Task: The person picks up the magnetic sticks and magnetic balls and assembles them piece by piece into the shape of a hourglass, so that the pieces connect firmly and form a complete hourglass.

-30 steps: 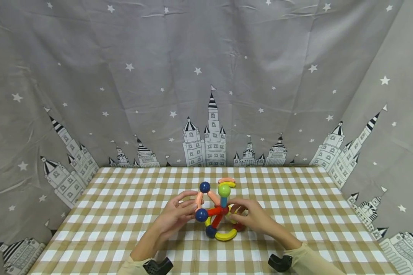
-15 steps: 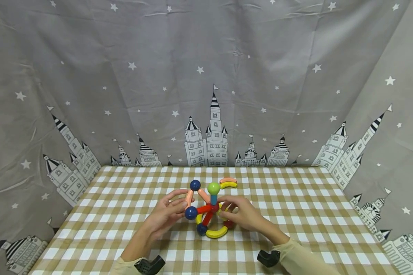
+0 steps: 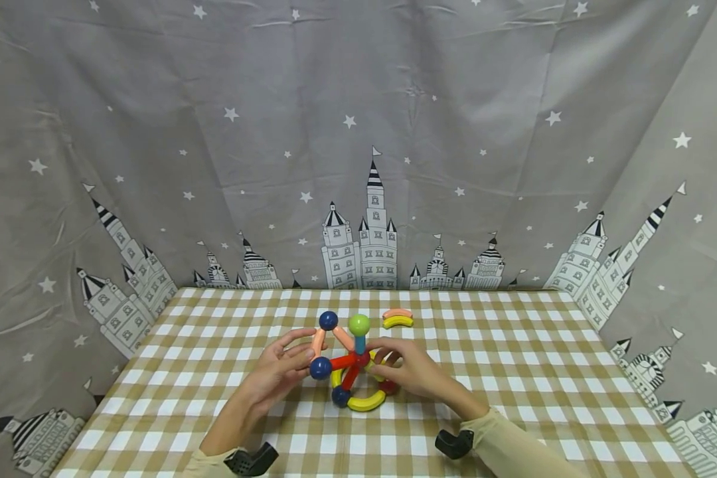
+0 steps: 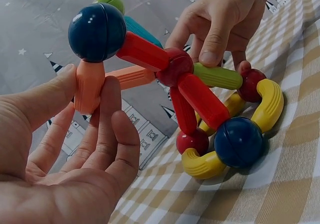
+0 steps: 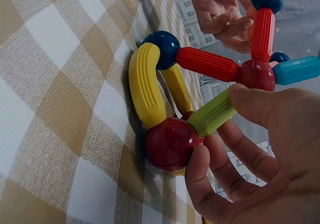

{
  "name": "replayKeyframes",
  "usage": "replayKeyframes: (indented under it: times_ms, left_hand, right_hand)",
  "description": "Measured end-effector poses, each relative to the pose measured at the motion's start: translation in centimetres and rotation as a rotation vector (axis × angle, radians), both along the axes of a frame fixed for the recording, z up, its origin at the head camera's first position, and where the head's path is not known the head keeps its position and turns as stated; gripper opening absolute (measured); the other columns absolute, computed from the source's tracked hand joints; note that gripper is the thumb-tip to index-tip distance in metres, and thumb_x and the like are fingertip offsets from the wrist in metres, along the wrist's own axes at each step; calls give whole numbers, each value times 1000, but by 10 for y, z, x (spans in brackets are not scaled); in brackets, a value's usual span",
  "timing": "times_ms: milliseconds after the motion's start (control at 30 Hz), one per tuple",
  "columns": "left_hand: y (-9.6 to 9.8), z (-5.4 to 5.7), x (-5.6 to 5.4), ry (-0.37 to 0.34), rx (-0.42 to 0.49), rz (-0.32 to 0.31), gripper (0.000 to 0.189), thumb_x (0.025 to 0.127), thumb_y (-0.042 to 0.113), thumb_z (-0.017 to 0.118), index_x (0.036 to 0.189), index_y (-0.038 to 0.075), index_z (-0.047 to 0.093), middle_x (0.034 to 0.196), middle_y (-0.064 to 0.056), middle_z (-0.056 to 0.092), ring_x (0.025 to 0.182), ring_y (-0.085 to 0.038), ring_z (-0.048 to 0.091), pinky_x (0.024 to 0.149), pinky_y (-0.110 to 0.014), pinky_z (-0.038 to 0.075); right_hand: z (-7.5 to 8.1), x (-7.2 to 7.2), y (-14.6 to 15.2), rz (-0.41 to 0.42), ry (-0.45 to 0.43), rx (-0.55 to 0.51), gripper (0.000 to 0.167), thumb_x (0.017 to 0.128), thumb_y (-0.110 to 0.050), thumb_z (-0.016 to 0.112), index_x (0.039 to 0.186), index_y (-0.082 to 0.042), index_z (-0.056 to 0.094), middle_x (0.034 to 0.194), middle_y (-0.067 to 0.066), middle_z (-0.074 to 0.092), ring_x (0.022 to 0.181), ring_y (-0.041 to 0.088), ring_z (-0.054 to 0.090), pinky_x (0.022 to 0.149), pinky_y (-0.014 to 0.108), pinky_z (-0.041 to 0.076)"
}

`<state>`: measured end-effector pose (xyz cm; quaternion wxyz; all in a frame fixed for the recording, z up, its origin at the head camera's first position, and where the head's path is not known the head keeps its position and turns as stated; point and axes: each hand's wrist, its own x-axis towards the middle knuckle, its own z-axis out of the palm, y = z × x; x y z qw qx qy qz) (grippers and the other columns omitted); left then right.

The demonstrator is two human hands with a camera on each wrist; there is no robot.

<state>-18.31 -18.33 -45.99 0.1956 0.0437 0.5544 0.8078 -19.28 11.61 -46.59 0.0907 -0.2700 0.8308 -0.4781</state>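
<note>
A magnetic ball-and-stick model stands on the checked cloth, both hands on it. Its base is a ring of curved yellow sticks (image 3: 367,401) joined by dark blue and red balls. Straight red sticks (image 4: 202,101) rise to a central red ball (image 5: 256,75). Above that, a blue stick (image 3: 360,344) carries a light green ball (image 3: 359,325). On the left, my left hand (image 3: 277,372) pinches a peach stick (image 4: 89,86) just under a dark blue ball (image 4: 97,32). My right hand (image 3: 415,368) holds a lime green stick (image 5: 214,115) between thumb and fingers.
Behind the model, a loose curved peach stick (image 3: 398,313) and a curved yellow stick (image 3: 398,322) lie together on the checked tablecloth (image 3: 502,345). A grey curtain (image 3: 263,166) printed with castles and stars hangs behind the table.
The model and both hands have shifted left across the table, with each hand keeping its grip. The loose curved sticks stay where they lay; the head view has turned slightly.
</note>
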Motion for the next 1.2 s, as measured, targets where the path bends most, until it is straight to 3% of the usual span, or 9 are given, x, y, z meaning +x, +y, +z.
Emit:
replayKeyframes:
  times_ms: [267,433,533,667,767,933,1200]
  left_hand:
    - [-2,2,1,-23,-14,13,42,101,2,62,141,9,48,137,-22,61,126,-30,62,94,-36,55]
    - [-3,3,2,-40,-14,11,42,101,4,63,140,10,49,137,-21,62,126,-29,62,94,-34,55]
    - [-3,4,3,-38,-13,9,41,101,4,63,140,10,50,137,-21,62,125,-28,63,94,-34,54]
    - [-3,5,3,-43,-11,12,41,101,5,64,139,10,51,136,-20,63,123,-27,64,94,-34,55]
    - [-2,5,4,-45,-6,12,41,101,4,64,139,10,50,133,-18,65,120,-24,66,93,-33,55]
    - [-2,5,5,-40,11,7,40,101,4,64,139,9,51,128,-15,68,119,-25,66,93,-34,55]
    - [-2,6,6,-44,17,16,40,100,2,64,138,11,53,130,-15,67,123,-26,64,92,-33,55]
  right_hand:
    - [4,-2,2,19,-28,8,34,96,-20,75,129,-18,69,109,-1,73,92,19,67,81,35,56]
    - [9,-9,14,33,-4,-14,36,96,-19,74,130,-10,67,106,5,73,93,22,67,83,38,56]
    - [12,-17,23,-16,41,1,36,96,-18,74,130,-10,67,108,4,72,92,21,67,80,38,56]
    - [11,-32,33,-97,86,-6,37,95,-14,75,131,-11,67,119,11,71,103,32,67,85,44,56]
    - [5,-43,38,-181,86,-1,37,94,-12,76,130,-9,67,125,15,68,108,37,65,88,47,55]
    - [-11,-59,42,-339,30,54,39,92,-15,79,129,-11,68,126,11,67,101,28,66,85,42,56]
    - [-26,-75,41,-407,20,80,39,88,-13,82,126,-9,70,115,11,70,102,27,64,89,44,54]
